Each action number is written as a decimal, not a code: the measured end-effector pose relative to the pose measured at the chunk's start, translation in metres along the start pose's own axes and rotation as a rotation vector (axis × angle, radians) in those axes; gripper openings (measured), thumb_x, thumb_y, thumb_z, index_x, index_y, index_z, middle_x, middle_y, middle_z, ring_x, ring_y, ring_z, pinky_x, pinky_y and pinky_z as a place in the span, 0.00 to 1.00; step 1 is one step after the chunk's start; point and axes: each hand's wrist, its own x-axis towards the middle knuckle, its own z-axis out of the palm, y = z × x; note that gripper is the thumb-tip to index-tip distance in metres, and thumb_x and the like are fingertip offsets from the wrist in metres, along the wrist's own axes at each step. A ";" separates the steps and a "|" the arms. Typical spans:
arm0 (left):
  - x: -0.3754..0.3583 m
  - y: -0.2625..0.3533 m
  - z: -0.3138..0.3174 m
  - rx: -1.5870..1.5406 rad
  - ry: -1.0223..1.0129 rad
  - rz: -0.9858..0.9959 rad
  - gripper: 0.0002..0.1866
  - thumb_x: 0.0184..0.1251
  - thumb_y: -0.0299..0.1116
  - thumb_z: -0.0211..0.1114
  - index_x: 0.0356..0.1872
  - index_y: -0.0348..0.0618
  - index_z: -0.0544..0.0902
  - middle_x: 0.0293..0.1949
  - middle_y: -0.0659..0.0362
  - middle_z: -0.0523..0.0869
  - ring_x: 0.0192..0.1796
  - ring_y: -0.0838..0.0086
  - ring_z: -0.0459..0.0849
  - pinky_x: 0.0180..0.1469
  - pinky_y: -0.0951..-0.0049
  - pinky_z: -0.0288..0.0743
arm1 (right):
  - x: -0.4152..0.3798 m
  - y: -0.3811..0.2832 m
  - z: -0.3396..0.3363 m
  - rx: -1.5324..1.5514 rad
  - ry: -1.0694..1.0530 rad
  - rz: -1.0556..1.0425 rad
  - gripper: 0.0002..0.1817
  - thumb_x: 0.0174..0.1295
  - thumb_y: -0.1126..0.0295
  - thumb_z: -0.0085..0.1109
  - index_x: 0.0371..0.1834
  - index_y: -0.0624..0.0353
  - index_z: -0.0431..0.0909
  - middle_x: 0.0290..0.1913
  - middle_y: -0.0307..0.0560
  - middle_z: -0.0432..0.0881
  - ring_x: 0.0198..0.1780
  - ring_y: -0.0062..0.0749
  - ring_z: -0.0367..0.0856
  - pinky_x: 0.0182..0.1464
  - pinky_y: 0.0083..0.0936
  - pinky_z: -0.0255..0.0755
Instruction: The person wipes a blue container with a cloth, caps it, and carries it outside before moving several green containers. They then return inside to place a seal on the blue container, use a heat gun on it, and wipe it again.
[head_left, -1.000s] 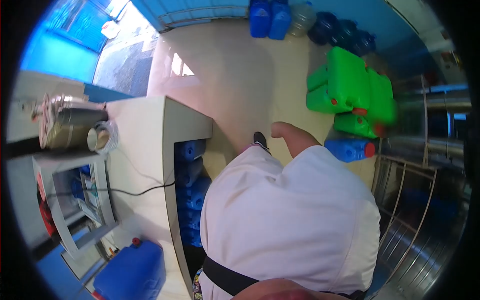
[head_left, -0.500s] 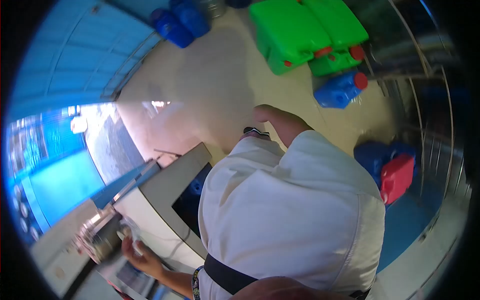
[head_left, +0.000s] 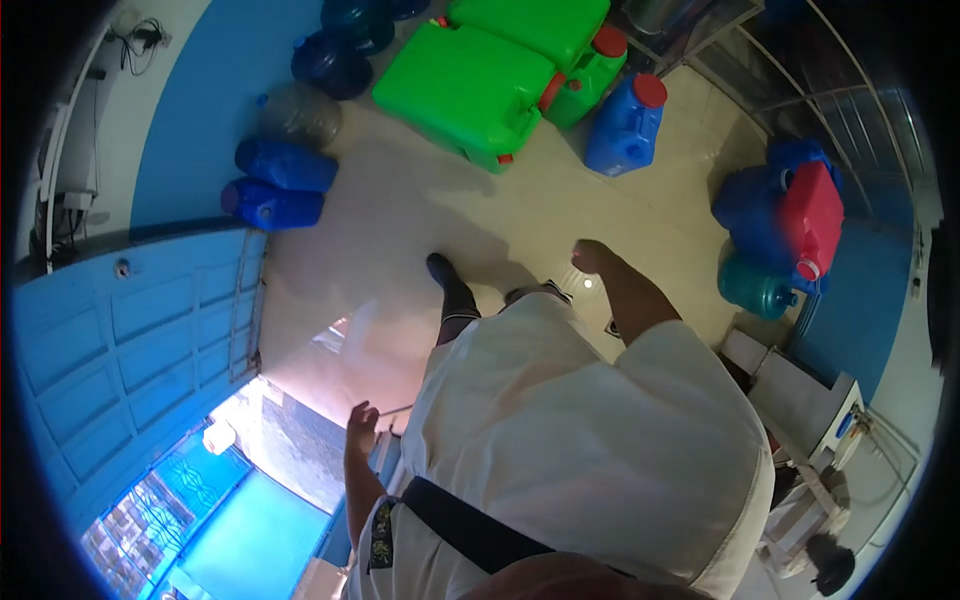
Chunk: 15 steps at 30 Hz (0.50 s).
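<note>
Viewpoint: the head camera looks steeply down over the person's pale shirt onto a tiled floor; the picture is bent at the edges.

Left hand: the left hand hangs low at the near left, fingers loosely spread, holding nothing and touching nothing, beside the blue door.

Right hand: the right hand is out ahead of the body over bare floor, curled loosely and empty — how far the fingers are closed cannot be told from this angle.

Nearest thing: the blue jerrycan with a red cap lies on its side on the floor beyond the right hand, apart from it, just right of the green jerrycans.

Handling: judging by its look, the blue jerrycan is stiff moulded plastic with smooth sides that could slip. Whether it is full cannot be seen; empty it would be light, full it would be heavy. The surest hold is probably the moulded handle near the cap — not the flat sides.

Other containers: dark blue bottles lie by the far left wall; a red jerrycan rests on blue ones at the right, with a teal bottle nearer.

Feet: one dark shoe shows on the floor ahead of the body.
</note>
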 end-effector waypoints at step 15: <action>0.235 0.107 -0.162 -0.090 -0.345 -0.238 0.25 0.65 0.35 0.65 0.60 0.39 0.71 0.39 0.53 0.84 0.33 0.73 0.82 0.31 0.72 0.75 | 0.003 -0.072 -0.091 0.463 0.318 0.276 0.22 0.59 0.56 0.54 0.51 0.59 0.79 0.57 0.58 0.77 0.60 0.51 0.74 0.62 0.41 0.69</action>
